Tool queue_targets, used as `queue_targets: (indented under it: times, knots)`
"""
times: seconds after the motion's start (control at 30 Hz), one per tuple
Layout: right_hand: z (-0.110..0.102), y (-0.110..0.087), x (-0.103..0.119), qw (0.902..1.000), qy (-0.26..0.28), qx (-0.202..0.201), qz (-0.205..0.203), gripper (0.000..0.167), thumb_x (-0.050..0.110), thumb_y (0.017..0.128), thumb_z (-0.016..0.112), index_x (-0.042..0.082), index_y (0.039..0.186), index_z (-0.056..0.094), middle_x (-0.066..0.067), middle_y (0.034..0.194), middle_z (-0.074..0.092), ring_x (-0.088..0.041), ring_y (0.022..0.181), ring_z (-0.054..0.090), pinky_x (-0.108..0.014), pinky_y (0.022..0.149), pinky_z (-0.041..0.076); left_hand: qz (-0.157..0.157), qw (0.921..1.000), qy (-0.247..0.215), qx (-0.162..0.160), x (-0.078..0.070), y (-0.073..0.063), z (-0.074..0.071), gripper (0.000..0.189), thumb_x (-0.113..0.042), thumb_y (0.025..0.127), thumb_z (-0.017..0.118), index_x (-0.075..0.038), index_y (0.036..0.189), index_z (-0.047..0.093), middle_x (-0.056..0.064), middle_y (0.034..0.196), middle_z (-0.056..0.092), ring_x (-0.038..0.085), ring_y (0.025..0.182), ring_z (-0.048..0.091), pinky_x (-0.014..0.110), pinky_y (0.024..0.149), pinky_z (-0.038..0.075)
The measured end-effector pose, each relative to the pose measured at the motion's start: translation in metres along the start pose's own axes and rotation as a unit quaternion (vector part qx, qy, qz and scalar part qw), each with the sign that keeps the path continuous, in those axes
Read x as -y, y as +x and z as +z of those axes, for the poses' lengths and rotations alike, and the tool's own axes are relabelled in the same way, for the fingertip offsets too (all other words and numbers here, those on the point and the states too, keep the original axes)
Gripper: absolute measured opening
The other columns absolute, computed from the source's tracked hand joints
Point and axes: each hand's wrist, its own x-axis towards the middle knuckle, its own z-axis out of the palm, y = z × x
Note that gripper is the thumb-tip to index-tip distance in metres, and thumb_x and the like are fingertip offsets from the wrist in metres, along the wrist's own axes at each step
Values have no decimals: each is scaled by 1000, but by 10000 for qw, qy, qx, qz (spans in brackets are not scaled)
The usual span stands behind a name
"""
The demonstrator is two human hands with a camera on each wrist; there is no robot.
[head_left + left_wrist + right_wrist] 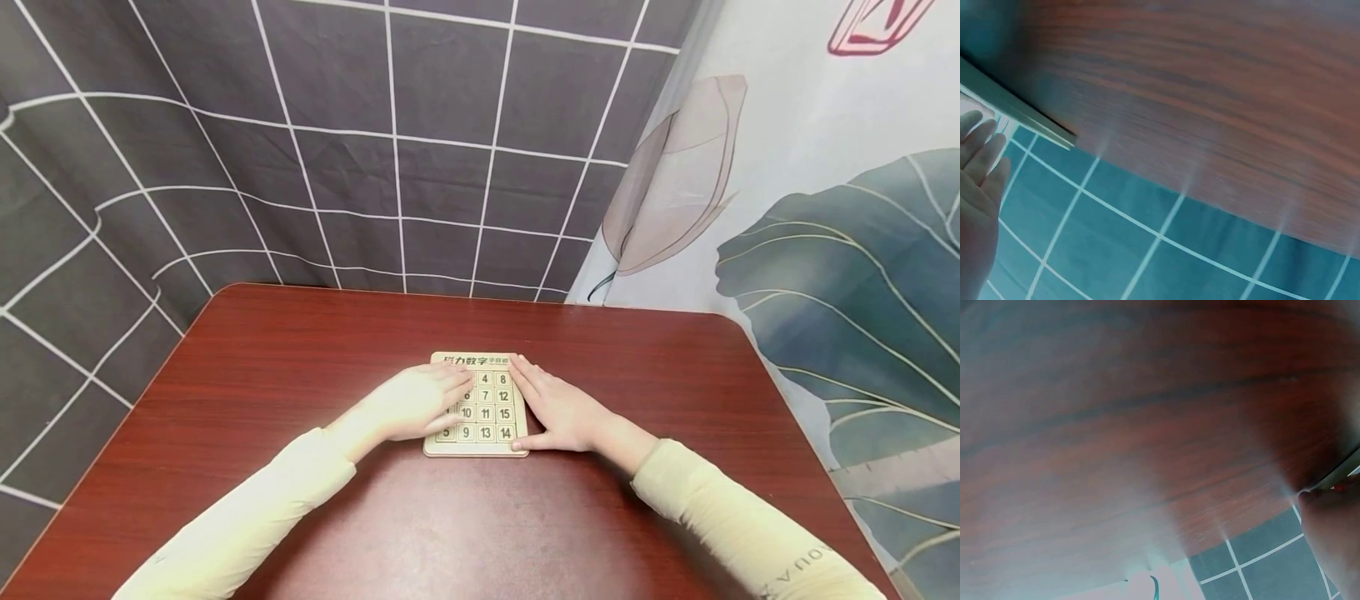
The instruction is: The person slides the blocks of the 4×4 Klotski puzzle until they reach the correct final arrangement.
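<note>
A cream-coloured sliding number puzzle (486,414) lies flat on the table, with dark numerals on square tiles and a line of Chinese characters across its top. My left hand (412,402) rests over its left side with fingers extended, covering part of the left tile columns. Along the right edge lies my right hand (562,410), its fingers stretched toward the top corner and its thumb at the lower right corner. In the left wrist view the puzzle's side (1029,115) shows beside the straight fingers (985,153). The right wrist view catches only part of the right hand (1335,531).
The reddish-brown wooden table (480,533) has rounded far corners. Behind it hangs a dark grey curtain (442,175) with a white grid. A pale curtain (787,167) with large leaf prints hangs at the right.
</note>
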Motion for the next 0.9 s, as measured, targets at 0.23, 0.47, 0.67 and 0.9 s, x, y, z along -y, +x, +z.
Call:
queue_targets:
  times: [0.23, 0.47, 0.67, 0.9]
  knots:
    - [-1, 0, 0, 10000, -47, 1, -46, 116, 65, 91, 71, -9, 165, 21, -26, 176, 16, -41, 164, 23, -54, 130, 35, -142, 9998, 31, -129, -1, -30, -6, 57, -41, 103, 63, -2, 145, 63, 14, 151, 64, 27, 143, 60, 42, 123, 46]
    - [-1, 0, 1, 10000, -42, 19, -28, 115, 64, 91, 71, -9, 165, 21, -27, 176, 16, -41, 164, 22, -53, 131, 33, -73, 9998, 53, -202, 0, -38, -2, 57, -42, 103, 65, -1, 143, 65, 14, 148, 67, 27, 139, 63, 41, 122, 48]
    - [0, 0, 1, 10000, -20, -5, -22, 116, 65, 91, 71, -8, 165, 21, -26, 176, 15, -41, 164, 22, -53, 130, 34, -252, 9997, -44, -40, 10, -30, -1, 59, -41, 103, 64, 0, 146, 62, 15, 151, 64, 29, 142, 61, 43, 124, 46]
    - [0, 0, 0, 10000, -55, -14, 3, 116, 65, 91, 71, -8, 165, 21, -25, 177, 15, -41, 164, 22, -54, 130, 36, -246, 9997, -52, -41, 9, -31, -4, 58, -40, 104, 63, 0, 145, 62, 16, 152, 63, 29, 143, 60, 43, 125, 45]
